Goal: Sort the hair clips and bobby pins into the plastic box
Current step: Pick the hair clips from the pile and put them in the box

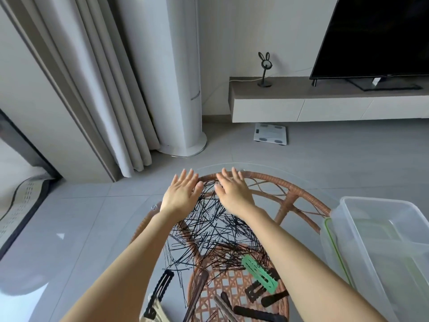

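Both your hands lie flat at the far edge of the pile of bobby pins (216,226), palms down. Your left hand (180,194) and right hand (234,194) have their fingers stretched out and only slightly apart, clamped on nothing. The pins lie in a loose black tangle on the glass top of the bench (301,182), whose wicker frame shows through the glass.

Nearer to you lie the hair clips: a green clip (260,273), a black clip (160,291) to the left, and several dark ones (257,316) by the lower edge. The plastic box (380,240) stands at the right of the bench, open, with nothing in it that you can make out.

No sorting seems done yet. If you rake the pile toward you, the main risk is the glass: thin pins slide easily on it, and a quick sweep may send some off the left edge, where a few strays already lie close to the rim. A sweep may also push pins in among the clips, mixing what you mean to separate. Tangled pins may also lift in a clump and drop on the way to the box.
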### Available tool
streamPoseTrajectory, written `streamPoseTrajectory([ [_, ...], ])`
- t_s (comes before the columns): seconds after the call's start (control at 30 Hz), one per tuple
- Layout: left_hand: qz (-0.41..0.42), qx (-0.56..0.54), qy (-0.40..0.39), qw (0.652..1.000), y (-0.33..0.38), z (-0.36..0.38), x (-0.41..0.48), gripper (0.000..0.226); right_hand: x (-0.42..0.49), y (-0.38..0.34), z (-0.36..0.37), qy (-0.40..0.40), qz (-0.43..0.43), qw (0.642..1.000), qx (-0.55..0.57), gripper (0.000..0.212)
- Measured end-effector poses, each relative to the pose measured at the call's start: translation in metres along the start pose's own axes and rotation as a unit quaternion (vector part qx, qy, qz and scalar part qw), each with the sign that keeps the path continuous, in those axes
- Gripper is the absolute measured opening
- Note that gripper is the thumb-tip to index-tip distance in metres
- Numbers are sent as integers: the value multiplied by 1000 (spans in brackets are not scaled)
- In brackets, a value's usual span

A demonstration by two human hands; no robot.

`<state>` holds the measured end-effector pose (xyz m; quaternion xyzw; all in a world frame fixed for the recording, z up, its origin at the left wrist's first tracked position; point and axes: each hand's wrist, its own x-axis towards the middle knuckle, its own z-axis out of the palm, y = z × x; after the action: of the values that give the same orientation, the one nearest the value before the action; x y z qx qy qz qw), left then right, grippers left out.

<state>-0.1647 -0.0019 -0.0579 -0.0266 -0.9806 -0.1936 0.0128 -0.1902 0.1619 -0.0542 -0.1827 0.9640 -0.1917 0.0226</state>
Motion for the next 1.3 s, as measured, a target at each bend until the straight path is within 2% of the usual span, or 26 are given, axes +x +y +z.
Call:
streamPoseTrajectory([
  [0.1,61,-23,-9,998,9,4,-8,50,-23,-2,2,-14,-61,998,26,46],
  [0.2,85,-77,0,993,21,7,-20,44,-46,-3,-3,-21,-84,993,75,42],
  [0.3,37,-172,4,984,32,3,-36,40,-66,-6,-15,-46,-68,985,152,40],
  [0.37,-11,-293,6,956,41,-5,-49,38,-81,-6,-27,-46,-50,973,221,38],
  [0.43,-39,-394,21,918,46,-15,-62,38,-98,-1,-41,3,-23,969,245,36],
  [0.47,-54,-400,36,914,46,-19,-68,39,-107,3,-47,50,-3,970,238,35],
  [0.53,-86,-291,73,950,38,-26,-79,42,-129,14,-52,156,52,965,205,33],
  [0.6,-94,-142,96,981,28,-28,-94,44,-151,25,-50,215,120,956,158,33],
  [0.67,-92,-67,81,990,19,-23,-107,46,-167,32,-39,218,165,954,121,32],
  [0.8,-81,13,32,996,16,-3,-120,50,-169,26,-24,161,135,974,86,35],
  [0.93,-69,7,28,997,31,7,-112,53,-147,1,-18,63,86,987,122,44],
  [1.0,-47,-15,25,998,43,13,-110,53,-139,-15,-12,42,65,986,150,45],
  [1.1,-46,-67,39,996,58,12,-109,50,-132,-36,-11,47,62,972,223,43],
  [1.2,-80,-195,43,977,57,-5,-115,47,-137,-40,-22,62,66,953,290,41],
  [1.27,-96,-238,53,965,50,-19,-125,45,-148,-30,-33,91,61,960,259,39],
  [1.3,-96,-218,61,969,46,-25,-132,44,-157,-24,-39,105,59,966,230,38],
])
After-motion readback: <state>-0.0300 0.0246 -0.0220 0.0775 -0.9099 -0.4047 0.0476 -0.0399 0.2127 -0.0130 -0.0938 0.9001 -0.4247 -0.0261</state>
